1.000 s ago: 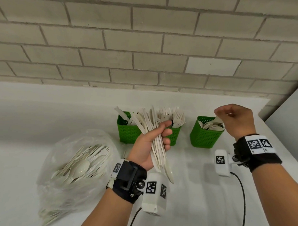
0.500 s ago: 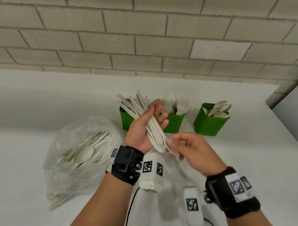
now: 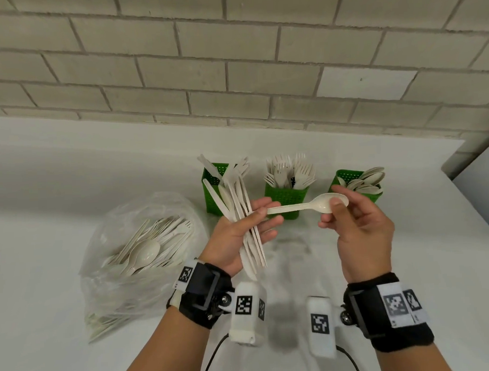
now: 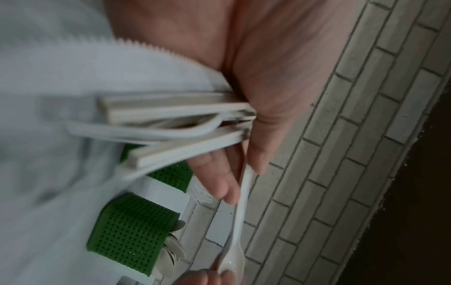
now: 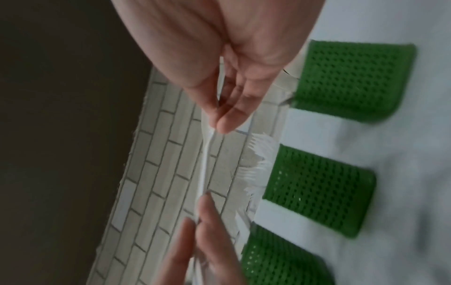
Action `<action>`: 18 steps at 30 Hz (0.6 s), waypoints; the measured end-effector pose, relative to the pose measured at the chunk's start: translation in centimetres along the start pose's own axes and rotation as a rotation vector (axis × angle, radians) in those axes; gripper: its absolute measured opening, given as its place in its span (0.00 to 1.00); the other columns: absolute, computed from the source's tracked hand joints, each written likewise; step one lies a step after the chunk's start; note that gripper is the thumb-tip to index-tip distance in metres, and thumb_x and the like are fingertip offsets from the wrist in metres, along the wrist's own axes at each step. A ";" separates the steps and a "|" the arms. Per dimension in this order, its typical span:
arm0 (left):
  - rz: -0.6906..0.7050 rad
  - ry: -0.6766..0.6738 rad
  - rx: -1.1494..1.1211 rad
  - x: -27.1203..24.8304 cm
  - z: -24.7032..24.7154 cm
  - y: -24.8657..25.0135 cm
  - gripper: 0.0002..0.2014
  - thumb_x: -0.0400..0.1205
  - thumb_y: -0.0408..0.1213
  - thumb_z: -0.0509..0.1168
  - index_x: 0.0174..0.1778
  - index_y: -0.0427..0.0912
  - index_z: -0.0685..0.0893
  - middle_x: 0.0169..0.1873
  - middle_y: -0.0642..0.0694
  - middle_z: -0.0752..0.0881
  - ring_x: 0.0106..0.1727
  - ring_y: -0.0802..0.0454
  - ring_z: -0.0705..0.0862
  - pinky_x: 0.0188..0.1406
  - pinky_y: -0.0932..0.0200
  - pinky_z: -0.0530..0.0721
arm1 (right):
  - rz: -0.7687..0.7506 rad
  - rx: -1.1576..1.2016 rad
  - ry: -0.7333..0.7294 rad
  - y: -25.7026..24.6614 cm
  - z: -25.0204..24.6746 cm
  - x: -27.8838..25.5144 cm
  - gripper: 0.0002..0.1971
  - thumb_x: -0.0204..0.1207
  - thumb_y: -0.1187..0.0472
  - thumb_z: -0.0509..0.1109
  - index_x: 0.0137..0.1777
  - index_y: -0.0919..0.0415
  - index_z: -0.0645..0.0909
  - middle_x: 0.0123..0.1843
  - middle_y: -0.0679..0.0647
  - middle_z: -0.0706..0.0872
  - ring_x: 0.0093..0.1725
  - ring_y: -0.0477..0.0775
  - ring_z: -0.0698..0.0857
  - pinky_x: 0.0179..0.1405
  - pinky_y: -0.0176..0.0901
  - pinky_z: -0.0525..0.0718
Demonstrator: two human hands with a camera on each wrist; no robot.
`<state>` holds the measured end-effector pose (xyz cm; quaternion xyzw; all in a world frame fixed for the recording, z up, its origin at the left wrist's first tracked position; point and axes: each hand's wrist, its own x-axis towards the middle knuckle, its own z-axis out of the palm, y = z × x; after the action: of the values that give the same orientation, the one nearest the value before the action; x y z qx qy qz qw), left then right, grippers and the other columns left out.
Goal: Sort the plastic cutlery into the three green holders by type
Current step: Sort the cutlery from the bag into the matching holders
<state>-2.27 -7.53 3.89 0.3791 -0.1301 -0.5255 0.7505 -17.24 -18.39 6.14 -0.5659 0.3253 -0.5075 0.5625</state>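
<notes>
My left hand grips a bundle of white plastic cutlery, mostly knives, held upright in front of the holders. My right hand pinches the bowl of a white spoon that lies level between the hands. Its handle end touches my left fingers. Behind stand three green holders: the left with knives, the middle with forks, the right with spoons. The left wrist view shows the bundle and the spoon; the right wrist view shows the spoon edge-on.
A clear plastic bag with several more pieces of cutlery lies on the white table at the left. A brick wall runs behind the holders. The table's right edge is close to the spoon holder.
My right hand came back from the right holder to the bundle, took a spoon by its bowl and drew it out to the right. The left hand kept its grip.
</notes>
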 end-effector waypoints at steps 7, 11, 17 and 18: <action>-0.031 0.000 -0.012 -0.5 -1.0 -0.1 0.17 0.75 0.32 0.65 0.61 0.41 0.83 0.54 0.46 0.91 0.45 0.54 0.91 0.40 0.62 0.88 | -0.508 -0.342 0.144 -3.1 -3.3 3.8 0.14 0.84 0.66 0.62 0.65 0.56 0.83 0.47 0.47 0.83 0.36 0.54 0.85 0.44 0.51 0.88; -0.045 -0.034 -0.040 -0.6 -0.7 0.0 0.17 0.74 0.33 0.65 0.60 0.41 0.83 0.52 0.46 0.91 0.44 0.53 0.91 0.41 0.61 0.89 | -0.763 -0.612 0.180 -4.8 -5.4 7.7 0.16 0.83 0.68 0.60 0.65 0.60 0.84 0.49 0.59 0.83 0.43 0.62 0.84 0.44 0.44 0.82; -0.057 -0.081 -0.055 -0.9 0.0 0.3 0.17 0.77 0.34 0.63 0.61 0.41 0.83 0.52 0.46 0.91 0.45 0.52 0.91 0.42 0.59 0.89 | -0.693 -1.048 0.013 -0.9 -7.0 11.7 0.20 0.81 0.64 0.56 0.67 0.59 0.84 0.54 0.65 0.86 0.50 0.72 0.80 0.50 0.57 0.77; -0.057 -0.083 -0.062 -0.9 0.0 0.3 0.17 0.77 0.34 0.63 0.61 0.41 0.83 0.51 0.46 0.91 0.45 0.52 0.91 0.42 0.59 0.89 | -0.609 -1.173 -0.049 0.2 -6.9 11.9 0.21 0.81 0.62 0.54 0.67 0.58 0.83 0.58 0.64 0.87 0.53 0.72 0.79 0.52 0.59 0.76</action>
<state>-2.42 -6.70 4.31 0.3374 -0.1339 -0.5655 0.7406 -20.49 -31.73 7.44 -0.8566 0.3604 -0.3693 -0.0004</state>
